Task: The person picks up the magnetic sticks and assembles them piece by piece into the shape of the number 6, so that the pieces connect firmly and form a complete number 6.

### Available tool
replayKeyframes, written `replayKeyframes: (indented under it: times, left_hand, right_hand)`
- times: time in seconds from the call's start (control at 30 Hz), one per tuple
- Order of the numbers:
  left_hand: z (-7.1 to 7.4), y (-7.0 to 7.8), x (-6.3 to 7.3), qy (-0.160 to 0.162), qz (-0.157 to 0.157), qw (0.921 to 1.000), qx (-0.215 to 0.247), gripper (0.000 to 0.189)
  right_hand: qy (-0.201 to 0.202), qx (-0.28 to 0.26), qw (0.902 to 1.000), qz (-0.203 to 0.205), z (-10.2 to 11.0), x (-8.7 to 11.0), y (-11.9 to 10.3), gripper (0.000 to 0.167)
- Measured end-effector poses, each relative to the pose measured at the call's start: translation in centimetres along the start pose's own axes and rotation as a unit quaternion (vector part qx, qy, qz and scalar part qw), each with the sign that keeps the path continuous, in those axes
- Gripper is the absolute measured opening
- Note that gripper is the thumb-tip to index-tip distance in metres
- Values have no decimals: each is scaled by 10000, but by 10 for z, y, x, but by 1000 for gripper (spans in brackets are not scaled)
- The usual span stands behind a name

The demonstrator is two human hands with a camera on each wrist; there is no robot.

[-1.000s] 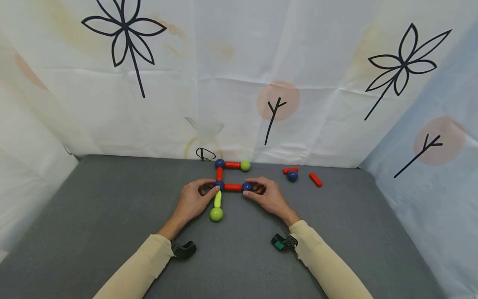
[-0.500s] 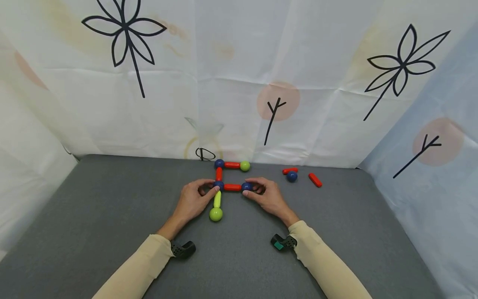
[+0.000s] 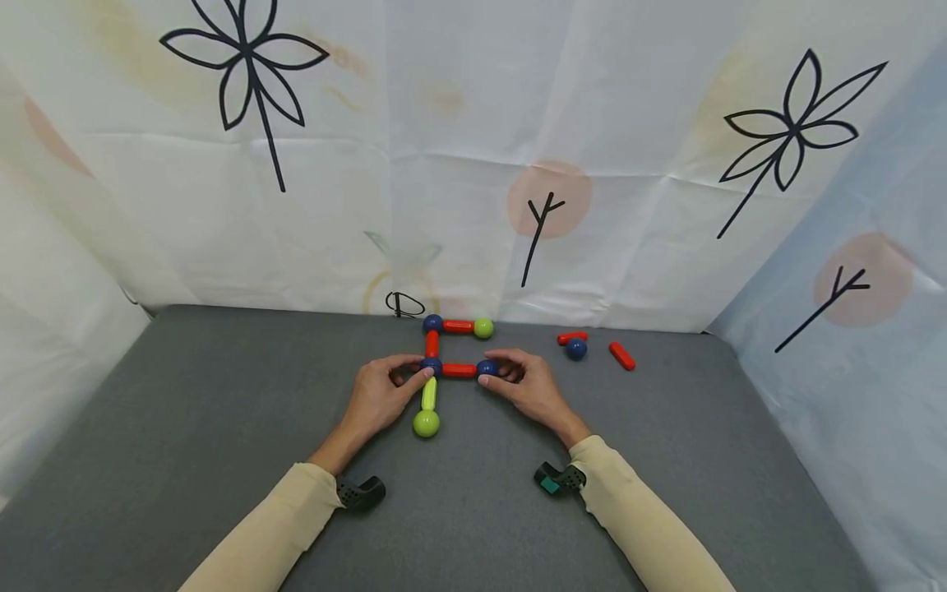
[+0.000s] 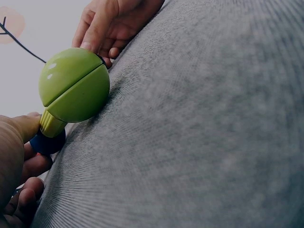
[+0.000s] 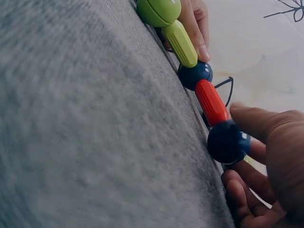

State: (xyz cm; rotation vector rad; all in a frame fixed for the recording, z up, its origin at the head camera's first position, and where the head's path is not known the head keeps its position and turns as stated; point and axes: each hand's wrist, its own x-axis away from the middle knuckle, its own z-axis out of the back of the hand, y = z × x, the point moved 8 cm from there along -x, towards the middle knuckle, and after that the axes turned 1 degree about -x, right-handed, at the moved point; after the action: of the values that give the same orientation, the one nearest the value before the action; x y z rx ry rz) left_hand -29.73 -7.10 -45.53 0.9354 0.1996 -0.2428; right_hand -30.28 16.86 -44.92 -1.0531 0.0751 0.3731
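A toy build of balls and rods, probably magnetic, lies flat near the back of the grey table. My left hand (image 3: 381, 396) pinches its middle blue ball (image 3: 431, 365) between thumb and fingers. From that ball a red rod (image 3: 459, 371) runs right to another blue ball (image 3: 486, 369), which my right hand (image 3: 531, 388) grips. A lime rod (image 3: 429, 395) leads toward me to a green ball (image 4: 73, 85). Behind, an upright red rod (image 3: 432, 344) joins a far blue ball (image 3: 432, 324), then a further red rod (image 3: 458, 326) and a smaller green ball (image 3: 483, 328).
To the right of the build lie a loose blue ball (image 3: 575, 349), a red rod (image 3: 573, 338) just behind it and another red rod (image 3: 622, 356). A white printed cloth (image 3: 459, 238) hangs along the table's back edge. Both wrists wear dark bands.
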Motion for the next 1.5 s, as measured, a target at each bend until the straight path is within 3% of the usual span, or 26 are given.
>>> replayKeyframes:
  times: [0.2, 0.4, 0.8, 1.07, 1.3, 1.5]
  left_hand:
    - [0, 1, -1, -31, -1, 10000, 39, 34]
    - [1, 0, 0, -37, -1, 10000, 34, 33]
    - [1, 0, 0, -18, -104, 9999, 9, 33]
    - [1, 0, 0, -29, -69, 10000, 19, 33]
    - [1, -1, 0, -39, -80, 9999, 57, 32]
    - [1, -1, 0, -52, -80, 9999, 63, 33]
  right_hand:
    - [266, -195, 9992, 210, 18, -3, -12, 38]
    - [559, -160, 9983, 67, 49, -3, -25, 37]
    - [1766, 191, 9839, -180, 131, 6, 18, 40]
    - [2842, 360, 9552, -741, 175, 27, 54, 36]
    - [2991, 405, 9457, -1206, 183, 43, 83, 41]
    - [2723, 884, 9488, -1335, 181, 42, 89, 41]
